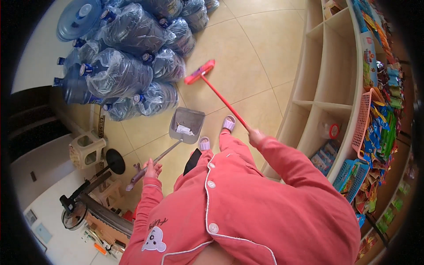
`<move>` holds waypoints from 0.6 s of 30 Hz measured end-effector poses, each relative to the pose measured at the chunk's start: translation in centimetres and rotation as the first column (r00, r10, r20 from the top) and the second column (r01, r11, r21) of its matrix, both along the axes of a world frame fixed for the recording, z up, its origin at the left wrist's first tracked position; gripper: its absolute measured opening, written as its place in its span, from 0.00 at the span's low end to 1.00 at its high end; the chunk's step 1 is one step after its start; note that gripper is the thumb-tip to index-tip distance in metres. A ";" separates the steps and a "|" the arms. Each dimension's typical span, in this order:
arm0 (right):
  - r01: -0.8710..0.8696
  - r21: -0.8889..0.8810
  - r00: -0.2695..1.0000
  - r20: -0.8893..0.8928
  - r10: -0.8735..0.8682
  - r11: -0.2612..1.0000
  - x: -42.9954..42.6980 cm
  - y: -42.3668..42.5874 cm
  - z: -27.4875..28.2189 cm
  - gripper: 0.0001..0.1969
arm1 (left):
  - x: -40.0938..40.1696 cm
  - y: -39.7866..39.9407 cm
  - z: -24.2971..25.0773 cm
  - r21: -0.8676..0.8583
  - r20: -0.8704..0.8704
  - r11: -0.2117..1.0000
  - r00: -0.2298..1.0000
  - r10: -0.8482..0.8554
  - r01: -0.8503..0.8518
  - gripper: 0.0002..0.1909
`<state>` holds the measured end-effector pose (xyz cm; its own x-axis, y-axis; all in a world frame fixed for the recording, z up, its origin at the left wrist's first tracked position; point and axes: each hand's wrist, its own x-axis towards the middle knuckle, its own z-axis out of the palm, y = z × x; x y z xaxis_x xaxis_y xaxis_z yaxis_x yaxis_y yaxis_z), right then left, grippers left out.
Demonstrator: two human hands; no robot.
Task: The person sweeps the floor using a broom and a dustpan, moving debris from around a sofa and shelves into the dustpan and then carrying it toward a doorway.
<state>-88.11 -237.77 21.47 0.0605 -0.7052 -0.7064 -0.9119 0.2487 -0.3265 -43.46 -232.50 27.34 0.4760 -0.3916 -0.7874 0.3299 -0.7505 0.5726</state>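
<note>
My right hand (256, 136) grips the red handle of a broom (225, 101), out in front of me to the right. Its red and purple head (200, 72) is on or just above the tiled floor, close to the stacked water bottles; I cannot tell if it touches the tiles. On the left, my left hand (152, 168) is around the grey pole of a long-handled dustpan (190, 114). The dustpan's tray lies just ahead of my left slipper (204, 143). White paper scraps (184, 130) and small debris lie in it.
Large water bottles (121, 74) in plastic wrap are piled at front left. Wooden shelves (336, 63) with packaged snacks line the right side. At left stand a plastic stool (87, 149) and a pedestal fan (73, 213).
</note>
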 end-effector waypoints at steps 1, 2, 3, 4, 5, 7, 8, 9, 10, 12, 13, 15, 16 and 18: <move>-0.010 0.029 1.000 -0.002 0.010 1.000 -1.5 2.2 0.2 0.24 | 0.3 0.4 -0.2 0.018 -0.007 1.000 1.000 0.004 -0.004 0.10; -0.030 0.133 0.999 -0.040 0.035 0.991 -1.9 2.6 3.9 0.24 | 0.7 1.1 -0.4 0.024 -0.013 1.000 1.000 0.006 -0.006 0.10; -0.034 0.177 0.995 -0.083 0.049 0.984 -3.2 3.6 5.6 0.25 | 1.0 1.4 -0.5 0.026 -0.012 1.000 1.000 0.005 -0.004 0.10; -0.034 0.223 0.984 -0.162 0.072 0.974 -3.8 4.2 8.2 0.24 | 1.4 1.8 -0.8 0.026 -0.010 1.000 1.000 0.005 -0.005 0.10; -0.040 0.236 0.974 -0.207 0.091 0.971 -5.4 6.0 8.6 0.24 | 1.9 1.8 -1.3 0.016 -0.025 1.000 1.000 -0.012 0.012 0.10; 0.040 0.285 0.969 -0.245 0.033 0.958 -6.3 8.1 12.1 0.24 | 3.1 2.8 -2.2 0.002 -0.007 0.999 0.999 -0.033 0.033 0.11; 0.081 0.303 0.957 -0.290 0.011 0.950 -6.3 9.0 13.9 0.23 | 3.7 3.2 -2.6 -0.001 -0.016 0.999 0.999 -0.042 0.042 0.11; 0.088 0.297 0.955 -0.298 0.004 0.951 -7.2 10.9 13.8 0.23 | 4.4 3.6 -3.0 -0.005 -0.024 0.999 0.998 -0.055 0.054 0.11; 0.165 0.202 0.975 -0.184 -0.128 0.965 -8.6 13.0 13.3 0.21 | 4.9 3.7 -3.4 -0.012 -0.035 0.998 0.997 -0.069 0.068 0.11; 0.266 0.001 0.963 -0.049 -0.266 0.964 -7.9 14.3 13.8 0.17 | 5.6 3.9 -3.7 -0.019 -0.027 0.996 0.996 -0.088 0.087 0.12; 0.278 0.003 0.959 -0.058 -0.277 0.961 -7.1 14.4 13.3 0.17 | 6.0 4.3 -3.9 -0.005 -0.015 0.994 0.994 -0.109 0.109 0.12; 0.380 -0.072 0.925 0.027 -0.379 0.922 -5.9 13.6 10.1 0.17 | 7.2 4.8 -4.7 -0.010 -0.026 0.989 0.989 -0.146 0.146 0.12; 0.384 -0.154 0.923 0.061 -0.380 0.910 -5.0 12.9 7.9 0.18 | 7.7 4.6 -5.1 -0.025 -0.030 0.984 0.984 -0.177 0.177 0.11; 0.433 -0.126 0.901 0.049 -0.431 0.892 -2.2 9.7 4.9 0.18 | 8.8 4.4 -6.0 -0.037 -0.045 0.977 0.976 -0.213 0.211 0.12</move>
